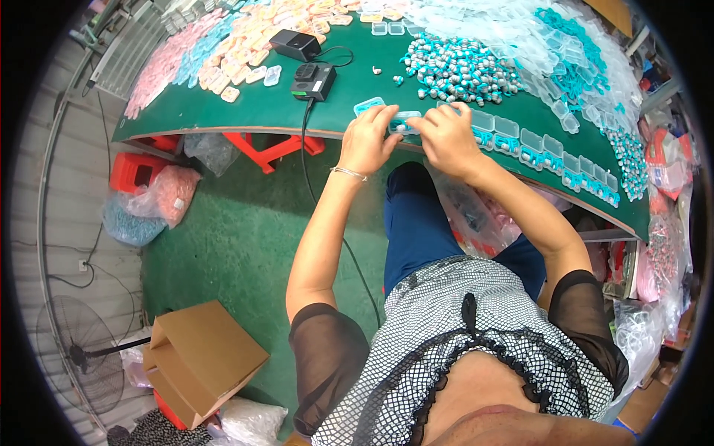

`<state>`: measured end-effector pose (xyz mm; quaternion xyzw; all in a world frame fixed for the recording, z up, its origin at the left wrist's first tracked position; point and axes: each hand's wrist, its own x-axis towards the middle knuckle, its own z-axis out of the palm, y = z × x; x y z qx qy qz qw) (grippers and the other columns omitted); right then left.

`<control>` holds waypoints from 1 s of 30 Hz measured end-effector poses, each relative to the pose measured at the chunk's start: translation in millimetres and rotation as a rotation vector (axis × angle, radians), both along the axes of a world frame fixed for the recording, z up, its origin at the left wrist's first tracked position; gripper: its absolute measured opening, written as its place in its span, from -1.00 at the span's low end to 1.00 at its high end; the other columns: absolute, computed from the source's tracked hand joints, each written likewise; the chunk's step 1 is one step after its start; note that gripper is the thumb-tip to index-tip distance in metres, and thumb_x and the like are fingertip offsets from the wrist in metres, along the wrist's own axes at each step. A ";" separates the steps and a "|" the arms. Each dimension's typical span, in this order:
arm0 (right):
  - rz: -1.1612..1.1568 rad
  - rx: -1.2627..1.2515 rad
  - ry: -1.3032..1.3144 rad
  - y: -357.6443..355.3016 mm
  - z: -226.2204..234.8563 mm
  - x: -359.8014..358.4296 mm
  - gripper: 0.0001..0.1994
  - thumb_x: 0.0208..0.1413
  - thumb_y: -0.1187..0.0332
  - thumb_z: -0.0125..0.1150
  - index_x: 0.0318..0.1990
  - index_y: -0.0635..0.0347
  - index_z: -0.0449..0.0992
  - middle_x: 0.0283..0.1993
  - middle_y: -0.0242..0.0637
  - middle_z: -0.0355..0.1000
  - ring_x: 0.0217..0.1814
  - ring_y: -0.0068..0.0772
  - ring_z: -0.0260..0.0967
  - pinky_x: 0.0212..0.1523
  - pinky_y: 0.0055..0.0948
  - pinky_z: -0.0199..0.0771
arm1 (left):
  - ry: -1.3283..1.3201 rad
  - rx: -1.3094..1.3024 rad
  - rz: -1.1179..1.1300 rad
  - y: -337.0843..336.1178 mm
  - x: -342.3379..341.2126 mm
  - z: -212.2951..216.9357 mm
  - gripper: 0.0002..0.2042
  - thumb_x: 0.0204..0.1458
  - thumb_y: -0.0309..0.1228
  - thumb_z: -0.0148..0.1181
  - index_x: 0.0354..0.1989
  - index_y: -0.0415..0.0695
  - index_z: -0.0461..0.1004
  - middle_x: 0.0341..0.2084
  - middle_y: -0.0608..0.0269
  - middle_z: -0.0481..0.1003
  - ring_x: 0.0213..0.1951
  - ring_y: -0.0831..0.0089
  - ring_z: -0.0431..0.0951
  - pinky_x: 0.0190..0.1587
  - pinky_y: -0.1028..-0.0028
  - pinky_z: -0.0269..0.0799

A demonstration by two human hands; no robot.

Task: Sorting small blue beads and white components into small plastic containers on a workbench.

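Note:
My left hand (367, 140) has its thumb and fingers closed on the left end of a small clear plastic case (402, 117) at the table's near edge. At the case's other end, my right hand (449, 141) pinches with thumb and forefinger. Inside show turquoise and a small pale piece; the fingers hide the rest. Just left of it lies another small case (369, 105) with turquoise in it. Rightward along the edge runs a row of small clear cases (506, 137), lids up, with grey and turquoise pieces in them. Beyond my hands is a heap of such pieces (461, 68).
Two black box-shaped devices (312, 80) with cables sit on the green table (223, 111). Peach cases (256, 41), pink ones (171, 63) and clear plastic parts (483, 22) are piled at the back. A dark cable (306, 149) hangs over the front edge. A cardboard box (204, 357) stands lower left.

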<state>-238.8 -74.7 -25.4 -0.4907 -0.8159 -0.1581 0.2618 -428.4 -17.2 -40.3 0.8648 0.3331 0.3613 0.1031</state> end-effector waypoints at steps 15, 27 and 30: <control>-0.060 -0.060 0.085 -2.1 -7.2 8.2 -0.77 -0.09 0.46 0.20 -0.21 0.02 0.56 -0.29 -0.43 0.41 -0.08 -0.34 0.33 0.12 0.05 0.05 | -0.028 -0.020 0.013 -0.5 0.9 -1.2 -0.50 -0.19 -0.42 0.39 0.02 -0.11 0.43 -0.07 0.05 0.47 -0.13 0.06 0.52 -0.10 0.25 0.47; -0.040 0.033 -0.130 -9.2 7.1 11.1 -0.75 -0.12 0.47 0.13 -0.21 0.10 0.54 -0.30 -0.39 0.40 -0.10 -0.34 0.34 0.16 0.07 0.03 | -0.021 0.004 0.019 -0.7 0.4 -1.2 -0.58 -0.14 -0.39 0.36 -0.04 -0.12 0.47 -0.13 0.04 0.50 -0.13 0.04 0.52 -0.08 0.22 0.46; -0.029 0.014 -0.070 -2.7 10.5 19.1 -0.75 -0.13 0.45 0.19 -0.21 0.09 0.54 -0.30 -0.38 0.41 -0.09 -0.34 0.35 0.13 0.02 0.07 | -0.024 0.017 0.021 -0.3 0.5 -1.5 -0.60 -0.12 -0.37 0.35 -0.05 -0.13 0.48 -0.14 0.03 0.50 -0.13 0.04 0.52 -0.09 0.22 0.46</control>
